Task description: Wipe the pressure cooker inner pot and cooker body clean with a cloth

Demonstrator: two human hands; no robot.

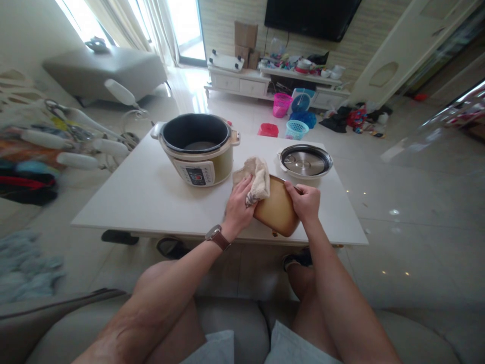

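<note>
My right hand [306, 203] grips the rim of a golden-brown cooker inner pot [279, 210], which is tilted on its side above the table's front edge. My left hand [239, 203] is closed on a beige cloth [259, 177] with a dark pattern at one corner, pressed against the pot's left side. Part of the pot is hidden under the cloth and hand. To the left stands an electric pressure cooker [223, 167] with a dark interior and a front control panel. Its round lid [305, 162] lies upside down on the right, metal inner side up.
The white table [125, 197] carries these things. A white frame with pale rounded pads [109, 146] stands past its left edge. Beyond the table on the floor are a red stool [268, 130], a light blue basket [296, 130] and a pink basket [282, 105].
</note>
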